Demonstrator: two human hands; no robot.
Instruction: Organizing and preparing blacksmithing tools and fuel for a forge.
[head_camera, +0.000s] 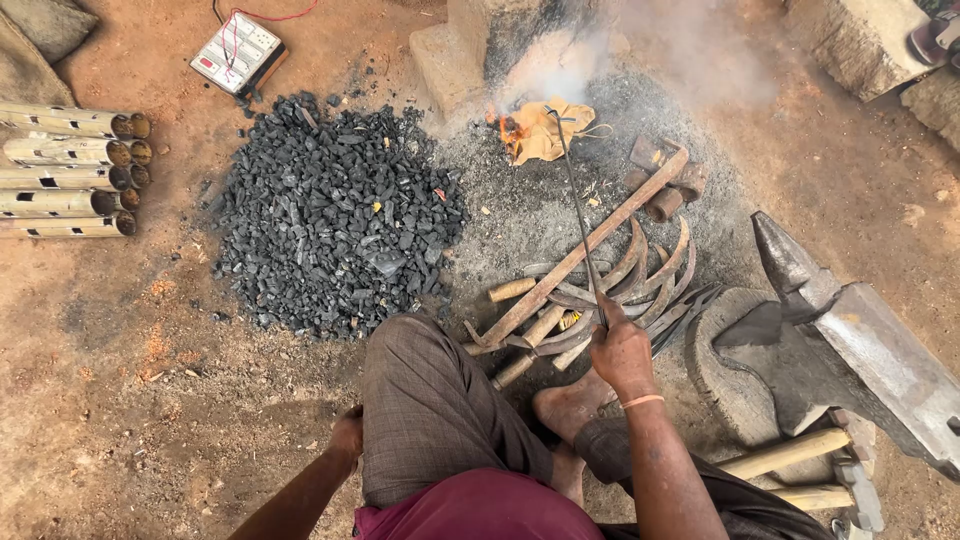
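The right hand (622, 352) was closed around the near end of a thin iron rod (577, 205), which ran away from the grip to a burning, crumpled wad of paper (540, 130) on the ash bed, smoke rising beyond it. Directly under the fist lay a heap of curved sickle blades (640, 275) and a long rusty bar (580, 255) crossing beneath the rod — clutter the rod passed over on its way to the flame. Just right of the grip stood a stone block (735, 375) with an anvil (860, 340) beside it, and wooden-handled hammers (800, 465) lay nearer the person. Left of the rod spread a pile of charcoal (335, 210), with bamboo tubes (70, 170) well beyond it. The left hand (347, 437) rested low by the knee, pressed toward the ground — I could not tell whether it was holding anything
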